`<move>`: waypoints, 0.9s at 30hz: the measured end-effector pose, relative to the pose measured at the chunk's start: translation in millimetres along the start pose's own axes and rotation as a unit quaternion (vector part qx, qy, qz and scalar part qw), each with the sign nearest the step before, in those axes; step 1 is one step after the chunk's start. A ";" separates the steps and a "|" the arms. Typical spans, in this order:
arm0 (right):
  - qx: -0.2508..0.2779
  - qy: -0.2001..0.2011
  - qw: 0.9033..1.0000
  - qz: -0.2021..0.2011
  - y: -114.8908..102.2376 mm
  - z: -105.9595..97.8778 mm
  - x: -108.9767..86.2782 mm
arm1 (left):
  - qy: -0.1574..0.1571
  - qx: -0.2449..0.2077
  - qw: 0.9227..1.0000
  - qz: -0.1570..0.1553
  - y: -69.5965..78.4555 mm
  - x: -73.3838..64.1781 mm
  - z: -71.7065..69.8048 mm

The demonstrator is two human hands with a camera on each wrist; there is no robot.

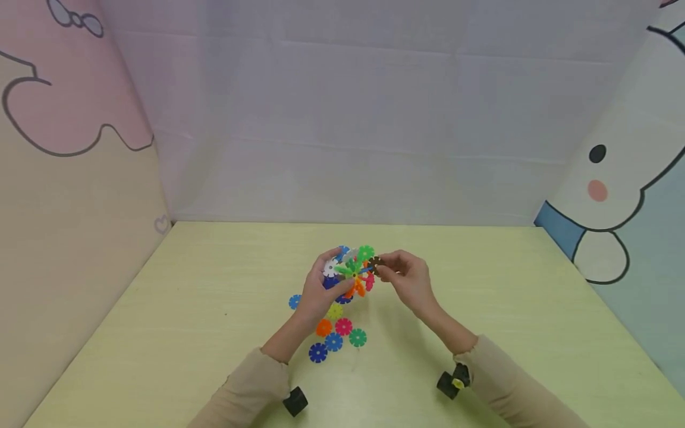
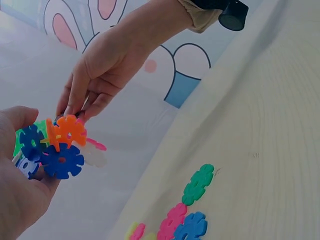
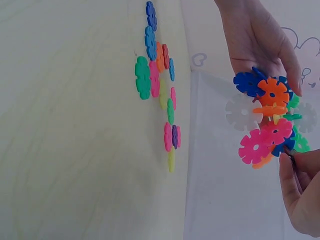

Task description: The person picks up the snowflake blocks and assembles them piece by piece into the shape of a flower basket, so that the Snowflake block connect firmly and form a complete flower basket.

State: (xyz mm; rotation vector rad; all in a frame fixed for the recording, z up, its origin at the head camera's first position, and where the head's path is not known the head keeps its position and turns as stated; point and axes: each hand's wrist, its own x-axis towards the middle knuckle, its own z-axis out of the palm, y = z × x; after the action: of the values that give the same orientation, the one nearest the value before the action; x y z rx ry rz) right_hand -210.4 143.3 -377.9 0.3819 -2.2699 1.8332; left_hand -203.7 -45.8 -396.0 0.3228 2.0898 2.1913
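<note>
A cluster of interlocked plastic snowflake discs [image 1: 350, 268] in green, orange, blue, white and pink is held up over the table by my left hand [image 1: 316, 292]. The left thumb lies across its near side. From the right, my right hand [image 1: 409, 276] pinches a dark brown snowflake disc [image 1: 376, 261] between thumb and fingertips, at a blue disc on the cluster's edge. In the right wrist view, pink discs [image 3: 255, 146] and a clear disc [image 3: 243, 112] stick out of the cluster. The right fingers hide most of the brown disc there.
Loose snowflake discs lie on the pale table [image 1: 187, 333] below the hands, among them a green disc [image 1: 358, 337], a dark blue disc [image 1: 318, 352] and an orange disc [image 1: 323, 327]. A white backdrop [image 1: 342, 131] rises behind, with printed panels at both sides.
</note>
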 end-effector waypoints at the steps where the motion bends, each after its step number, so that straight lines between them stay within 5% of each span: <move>1: -0.004 -0.005 1.000 -0.006 0.8 -1.5 1.2 | -0.003 -0.002 1.000 0.007 0.7 -0.1 -0.4; 7: -0.016 -0.060 0.998 -0.033 3.7 -13.2 8.5 | -0.040 0.066 0.996 0.055 19.8 -5.1 -5.7; 14: -0.039 -0.152 0.987 -0.037 -0.2 -20.1 14.5 | -0.180 0.134 0.973 0.050 33.0 -9.3 -17.9; 16: -0.035 -0.169 0.984 -0.034 -0.8 -18.6 14.8 | -0.199 0.141 0.969 0.042 31.0 -8.8 -18.9; 23: -0.029 -0.179 0.983 -0.036 3.8 -11.5 15.2 | -0.168 0.088 0.981 0.027 4.5 2.3 -24.9; 27: -0.055 -0.169 0.984 -0.016 8.0 -7.6 12.5 | -0.141 0.098 0.985 0.030 -2.5 6.4 -34.2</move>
State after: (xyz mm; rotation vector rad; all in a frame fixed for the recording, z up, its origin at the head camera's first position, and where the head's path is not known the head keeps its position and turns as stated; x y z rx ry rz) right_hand -224.9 151.3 -379.8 0.7563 -2.5506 1.7264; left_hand -217.6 -77.6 -399.2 0.6773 2.1589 1.8419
